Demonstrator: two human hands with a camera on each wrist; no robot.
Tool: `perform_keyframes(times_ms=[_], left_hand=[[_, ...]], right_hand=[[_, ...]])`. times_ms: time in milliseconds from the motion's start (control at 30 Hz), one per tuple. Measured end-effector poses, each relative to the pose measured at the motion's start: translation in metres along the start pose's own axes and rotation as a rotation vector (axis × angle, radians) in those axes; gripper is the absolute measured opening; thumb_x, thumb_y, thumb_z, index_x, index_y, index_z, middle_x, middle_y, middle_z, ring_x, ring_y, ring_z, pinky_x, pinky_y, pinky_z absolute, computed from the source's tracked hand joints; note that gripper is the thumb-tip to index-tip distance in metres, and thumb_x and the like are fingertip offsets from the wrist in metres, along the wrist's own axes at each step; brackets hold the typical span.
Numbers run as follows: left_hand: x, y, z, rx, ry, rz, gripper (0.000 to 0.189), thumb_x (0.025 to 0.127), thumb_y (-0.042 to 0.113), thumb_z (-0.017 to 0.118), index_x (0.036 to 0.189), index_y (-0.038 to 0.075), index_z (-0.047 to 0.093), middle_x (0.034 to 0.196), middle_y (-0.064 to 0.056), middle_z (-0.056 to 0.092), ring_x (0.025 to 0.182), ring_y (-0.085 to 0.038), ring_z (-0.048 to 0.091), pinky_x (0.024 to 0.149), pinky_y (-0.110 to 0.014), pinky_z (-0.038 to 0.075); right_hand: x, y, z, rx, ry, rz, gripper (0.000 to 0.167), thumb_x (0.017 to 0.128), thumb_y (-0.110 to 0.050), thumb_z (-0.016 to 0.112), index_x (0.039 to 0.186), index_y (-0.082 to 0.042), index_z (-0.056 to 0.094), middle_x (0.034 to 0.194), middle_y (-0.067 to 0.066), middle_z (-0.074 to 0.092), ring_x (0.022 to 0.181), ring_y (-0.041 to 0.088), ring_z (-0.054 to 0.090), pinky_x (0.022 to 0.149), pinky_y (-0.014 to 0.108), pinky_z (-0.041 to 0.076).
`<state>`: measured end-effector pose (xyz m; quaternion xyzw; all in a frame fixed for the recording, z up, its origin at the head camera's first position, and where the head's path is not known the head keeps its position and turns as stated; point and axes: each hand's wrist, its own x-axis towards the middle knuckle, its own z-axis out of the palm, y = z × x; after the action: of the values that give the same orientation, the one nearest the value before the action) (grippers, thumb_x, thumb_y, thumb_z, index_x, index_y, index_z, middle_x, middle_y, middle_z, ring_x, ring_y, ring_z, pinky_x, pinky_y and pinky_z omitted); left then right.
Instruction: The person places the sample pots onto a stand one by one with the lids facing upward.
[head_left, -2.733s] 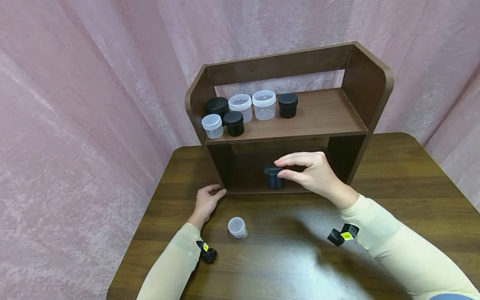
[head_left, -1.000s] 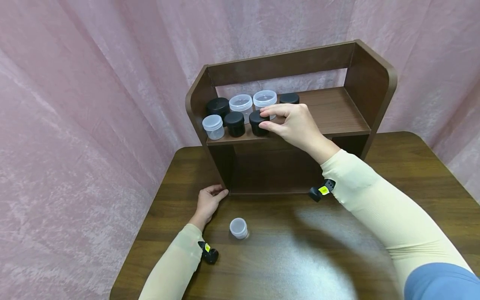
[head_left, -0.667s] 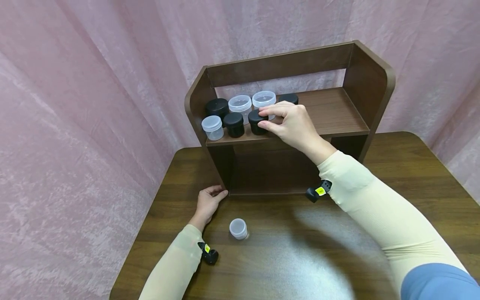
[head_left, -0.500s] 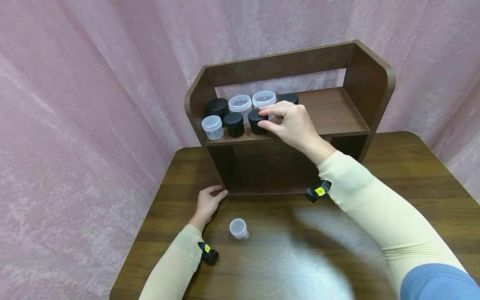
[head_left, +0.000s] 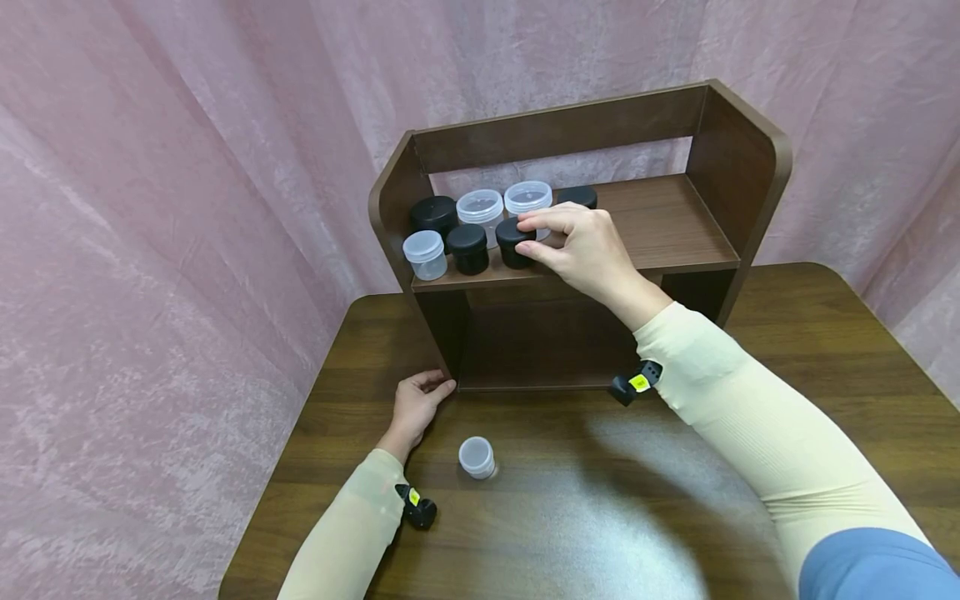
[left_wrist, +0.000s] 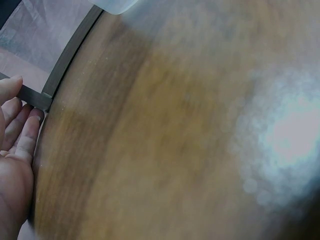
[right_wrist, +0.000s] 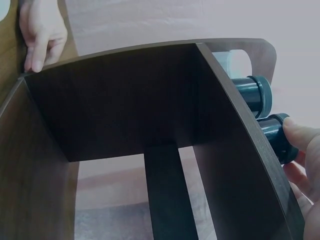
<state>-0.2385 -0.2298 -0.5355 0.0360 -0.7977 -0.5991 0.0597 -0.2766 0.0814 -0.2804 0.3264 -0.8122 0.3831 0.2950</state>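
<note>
My right hand [head_left: 581, 246] pinches a small black screw-lid jar [head_left: 512, 244] between thumb and fingers. The jar stands upright at the front of the upper board of a brown wooden desktop shelf [head_left: 660, 221]; the right wrist view shows this black jar [right_wrist: 276, 139] beside another. To its left sit a second small black jar [head_left: 469, 252] and a small clear jar [head_left: 426, 257]. Behind are a larger black jar [head_left: 433, 215], two clear jars [head_left: 482, 212] and a black jar [head_left: 579, 197] partly hidden by my hand. My left hand [head_left: 415, 408] grips the shelf's lower left front corner.
A small clear jar with a whitish lid [head_left: 477, 457] stands on the wooden table [head_left: 555, 533], right of my left forearm. The shelf's lower compartment [head_left: 547, 346] faces me. Behind everything hangs a pink curtain [head_left: 225, 208].
My right hand has carried the small black jar from the lower compartment up to the upper board's front row. Over the last second it stays nearly still there. My left hand keeps its place.
</note>
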Motion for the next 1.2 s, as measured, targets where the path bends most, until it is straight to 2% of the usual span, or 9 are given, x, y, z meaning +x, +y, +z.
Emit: perform_keyframes(times_ms=[200,300,433,567,667,767,867,1067,1200], left_hand=[[0.0,0.001,0.001,-0.001,-0.004,0.007,0.031,0.083,0.015,0.077,0.109,0.0,0.069,0.104,-0.011,0.069,0.098,-0.021,0.063,0.077,-0.023,0.05],[0.0,0.002,0.003,-0.003,-0.004,0.01,0.031,0.083,0.015,0.077,0.109,0.001,0.069,0.105,-0.011,0.069,0.099,-0.021,0.062,0.077,-0.024,0.05],[0.0,0.002,0.004,-0.006,-0.005,0.006,0.031,0.082,0.016,0.077,0.109,0.001,0.07,0.105,-0.011,0.069,0.099,-0.021,0.062,0.077,-0.024,0.05],[-0.001,0.003,0.004,-0.013,-0.009,0.007,0.03,0.083,0.015,0.077,0.108,0.0,0.07,0.104,-0.011,0.069,0.097,-0.021,0.063,0.077,-0.023,0.05],[-0.001,0.006,0.002,-0.016,-0.011,0.016,0.031,0.083,0.015,0.077,0.108,0.0,0.069,0.104,-0.012,0.069,0.097,-0.021,0.063,0.077,-0.023,0.05],[0.0,0.008,0.0,-0.02,-0.011,0.019,0.031,0.083,0.015,0.077,0.109,-0.001,0.069,0.105,-0.013,0.069,0.097,-0.021,0.063,0.077,-0.023,0.05],[0.002,0.01,-0.001,-0.02,-0.01,0.014,0.031,0.084,0.015,0.076,0.11,-0.001,0.069,0.105,-0.013,0.068,0.098,-0.021,0.063,0.076,-0.022,0.05],[0.001,0.01,0.001,-0.01,-0.008,0.01,0.031,0.084,0.015,0.076,0.109,0.0,0.069,0.104,-0.012,0.069,0.097,-0.021,0.062,0.077,-0.022,0.049],[0.0,0.009,0.003,-0.006,-0.008,0.006,0.031,0.084,0.015,0.076,0.11,0.0,0.069,0.103,-0.012,0.069,0.096,-0.02,0.063,0.076,-0.022,0.049]], right_hand=[[-0.004,0.002,-0.003,0.018,0.054,-0.008,0.031,0.078,-0.023,0.082,0.106,-0.012,0.075,0.109,0.0,0.071,0.08,0.018,0.062,0.067,0.031,0.047],[-0.011,0.0,-0.005,0.046,0.131,-0.025,0.031,0.077,-0.02,0.083,0.104,-0.01,0.075,0.107,0.0,0.071,0.09,0.017,0.065,0.075,0.03,0.05],[-0.029,-0.005,-0.005,0.098,0.221,-0.109,0.029,0.075,-0.014,0.084,0.102,-0.007,0.075,0.104,0.002,0.072,0.1,0.017,0.065,0.086,0.028,0.049],[-0.057,-0.01,-0.001,0.16,0.205,-0.224,0.03,0.074,-0.007,0.083,0.102,-0.003,0.074,0.102,0.004,0.072,0.095,0.019,0.066,0.087,0.028,0.048],[-0.08,-0.01,0.007,0.216,0.126,-0.237,0.031,0.072,-0.003,0.083,0.102,-0.003,0.074,0.1,0.004,0.072,0.091,0.018,0.067,0.085,0.025,0.049],[-0.102,-0.007,0.019,0.271,0.008,-0.172,0.032,0.073,-0.005,0.083,0.103,-0.006,0.073,0.099,0.002,0.072,0.089,0.016,0.067,0.081,0.024,0.05],[-0.123,-0.003,0.037,0.295,-0.155,-0.097,0.034,0.076,-0.013,0.082,0.109,-0.01,0.072,0.104,0.0,0.071,0.093,0.014,0.065,0.081,0.029,0.051],[-0.161,0.0,0.076,0.294,-0.506,0.011,0.048,0.081,-0.034,0.078,0.125,-0.018,0.064,0.123,-0.005,0.063,0.113,0.012,0.058,0.093,0.035,0.047],[-0.179,-0.002,0.1,0.302,-0.622,0.052,0.054,0.08,-0.037,0.078,0.128,-0.018,0.062,0.128,-0.005,0.06,0.121,0.012,0.052,0.099,0.035,0.043]])
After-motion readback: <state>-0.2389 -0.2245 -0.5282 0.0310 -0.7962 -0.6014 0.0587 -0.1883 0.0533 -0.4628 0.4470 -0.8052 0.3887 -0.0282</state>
